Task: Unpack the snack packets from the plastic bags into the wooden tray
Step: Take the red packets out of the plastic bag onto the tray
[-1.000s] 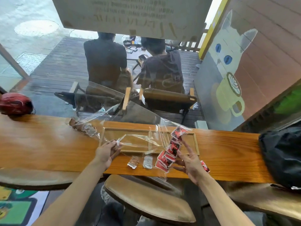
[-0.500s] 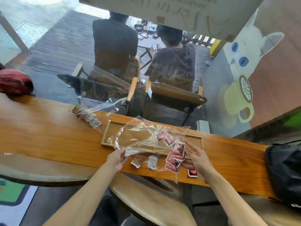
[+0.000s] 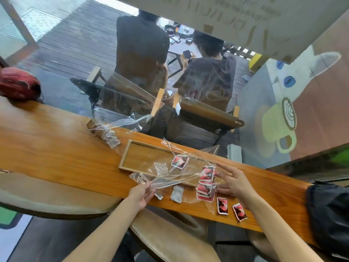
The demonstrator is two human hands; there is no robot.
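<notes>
On the wooden counter (image 3: pixel 56 148), the wooden tray (image 3: pixel 132 163) lies with its long axis running along the counter, from upper left to lower right in the head view. 2 clear plastic bags are visible. The nearer bag (image 3: pixel 181 173) is spread over the tray's right half and the counter's near edge; the left hand (image 3: pixel 140 193) pinches its bunched corner between thumb and fingers. The second bag (image 3: pixel 120 118) stands at the counter's far edge, left of the tray, with brownish packets (image 3: pixel 108 136) inside it; their number cannot be told. The right hand (image 3: pixel 234 182) has its upper fingers extended, and its fingertips touch a column of red snack packets (image 3: pixel 206 183) inside the nearer bag; whether it grips them cannot be told. 1 red packet (image 3: pixel 180 162) lies apart, over the tray, under the plastic. 2 red packets (image 3: pixel 222 205) lie loose on the counter near the right wrist. 2 pale packets (image 3: pixel 177 193) lie at the counter's near edge. 1 red helmet (image 3: pixel 18 86) rests at far left, 1 black bag (image 3: pixel 328 214) at far right.
</notes>
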